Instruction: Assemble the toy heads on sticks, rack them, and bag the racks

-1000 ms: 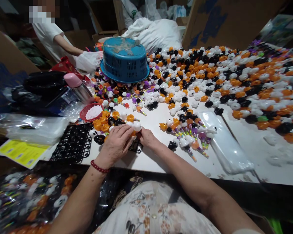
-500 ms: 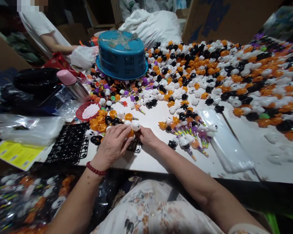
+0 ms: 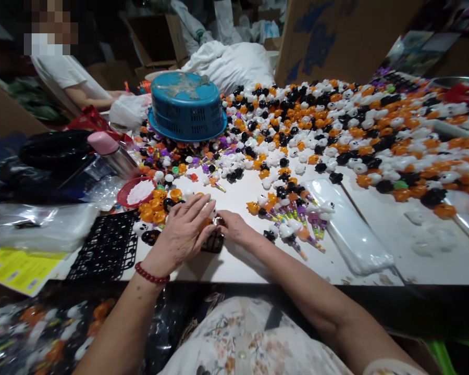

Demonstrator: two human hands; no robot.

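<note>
My left hand [image 3: 183, 229], with a red bead bracelet at the wrist, lies over a small black grid piece [image 3: 213, 242] and the small toy heads on it. Its fingers are together and curve over the top. On the grid's right side, my right hand [image 3: 234, 226] pinches the edge, thumb and fingertips partly hidden. Orange pumpkin heads [image 3: 152, 211] and black and white heads sit just left of my left hand. A stack of black grids [image 3: 103, 242] lies further left.
Candy-striped sticks with heads [image 3: 293, 216] and clear plastic bags [image 3: 352, 229] lie right. Behind are an upturned blue basket [image 3: 187, 109], a red dish of white powder [image 3: 135, 192], a pink-capped flask [image 3: 111, 151] and a large heap of heads [image 3: 316, 114]. A person in white [image 3: 66, 78] stands back left.
The black grid piece between my hands has tilted up and shows more of its side. My left hand has flattened over its top. The camera view has shifted slightly.
</note>
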